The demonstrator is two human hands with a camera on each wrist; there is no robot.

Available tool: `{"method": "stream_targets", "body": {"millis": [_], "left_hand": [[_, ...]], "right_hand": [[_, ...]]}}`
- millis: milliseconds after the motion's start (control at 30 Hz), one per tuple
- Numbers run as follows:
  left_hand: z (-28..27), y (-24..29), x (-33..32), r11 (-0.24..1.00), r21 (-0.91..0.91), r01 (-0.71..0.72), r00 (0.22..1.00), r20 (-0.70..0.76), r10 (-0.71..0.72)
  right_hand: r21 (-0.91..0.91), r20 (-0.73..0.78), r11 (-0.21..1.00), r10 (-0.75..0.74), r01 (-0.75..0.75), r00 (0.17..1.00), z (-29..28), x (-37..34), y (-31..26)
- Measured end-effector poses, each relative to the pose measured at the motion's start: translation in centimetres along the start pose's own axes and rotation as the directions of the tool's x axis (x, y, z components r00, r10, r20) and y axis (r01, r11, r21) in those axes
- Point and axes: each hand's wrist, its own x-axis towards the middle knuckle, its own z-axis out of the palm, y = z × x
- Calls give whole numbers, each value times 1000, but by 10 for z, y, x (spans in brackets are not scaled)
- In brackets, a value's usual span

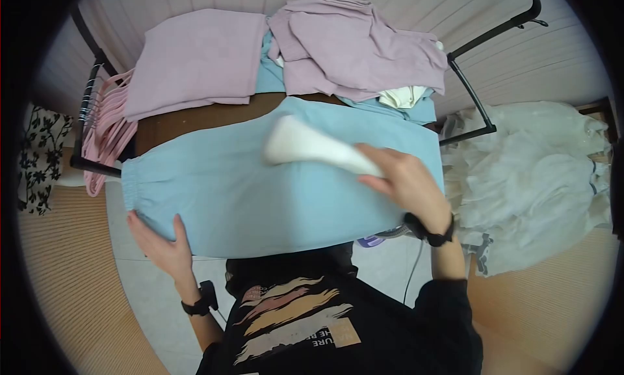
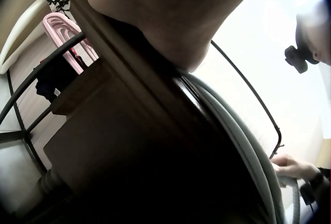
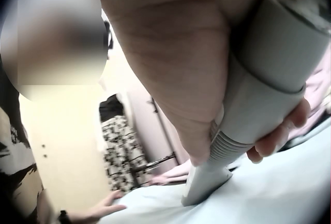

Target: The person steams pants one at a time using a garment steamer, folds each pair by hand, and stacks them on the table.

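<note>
Light blue trousers [image 1: 221, 199] lie spread across a brown table, with a gathered elastic end [image 1: 132, 183] at the left. My right hand [image 1: 413, 186] grips a white handheld garment steamer [image 1: 312, 146] by its handle, its wide head over the middle of the trousers and blurred. In the right wrist view the fingers curl round the steamer's grey-white body [image 3: 264, 89], and its far end is close over the cloth. My left hand [image 1: 162, 248] rests on the trousers near the elastic end, fingers straight and thumb spread. The left wrist view shows this hand [image 2: 176, 12] at the table edge.
Folded pink clothes [image 1: 195, 59] and a looser pink pile [image 1: 364, 46] lie along the back. Pink hangers [image 1: 107, 121] hang on the black rack [image 1: 78, 134] at the left. White ruffled clothing [image 1: 520, 173] is at the right. A thick hose [image 2: 296, 203] hangs below the right hand.
</note>
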Motion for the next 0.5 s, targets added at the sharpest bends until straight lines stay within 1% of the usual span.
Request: {"method": "stream_targets", "body": {"millis": [67,100,133,167,200,267,300,367,400,433,467,500], "left_hand": [[-1,1,0,1000,-4,23,1000,18,-23],[-1,2,1,999,3,34,999,26,-35],[-1,3,0,999,-2,39,999,35,-39],[-1,3,1,1000,4,22,999,39,-22],[-1,3,2,1000,12,4,999,40,-5],[1,4,2,1000,6,2,999,37,-2],[1,4,2,1000,0,0,999,32,0],[1,4,3,1000,-7,-6,999,35,6],[0,4,2,1000,-14,-5,999,33,5],[2,1,0,1000,22,-1,1000,28,0],[5,-3,-3,1000,1,-22,1000,11,22],[5,-8,-4,999,-13,-45,999,-10,45]], "right_hand": [[-20,-89,980,193,-196,977,-23,-49,45],[35,-74,900,437,-435,897,-39,-72,56],[14,-133,863,502,-505,854,-47,-99,81],[31,-165,805,588,-592,792,-58,-125,98],[12,-241,737,658,-676,713,-63,-153,120],[-2,-269,546,807,-838,526,-84,-175,115],[1,-263,546,808,-838,527,-91,-179,109],[-132,-309,482,810,-866,498,-100,-184,93],[-126,-290,497,809,-859,511,-103,-180,78],[-73,-291,497,818,-864,496,-102,-170,58],[-16,-283,503,827,-864,487,-96,-156,42],[3,-246,536,819,-844,519,-84,-141,29]]}}
